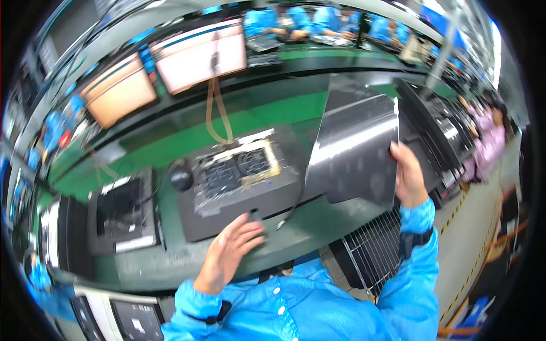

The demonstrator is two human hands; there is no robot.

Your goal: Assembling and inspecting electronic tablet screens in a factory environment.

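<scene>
My right hand grips the right edge of a thin, glossy dark panel, thumb on its face. The panel is tilted up over the right part of the green bench, and a bright light streak crosses it. Just past the bench's front edge, my left hand is held with fingers stretched out and nothing in it. Beyond that hand lies a dark pad, with a worn, taped rectangular frame on top. A thin dark cable runs down at the pad's right side.
Beside the pad's upper left sits a round black object. Farther left is a dark tray. Two lit monitors stand behind, with a tan strap hanging. Black trays stand at right, above a wire rack. Co-workers sit beyond.
</scene>
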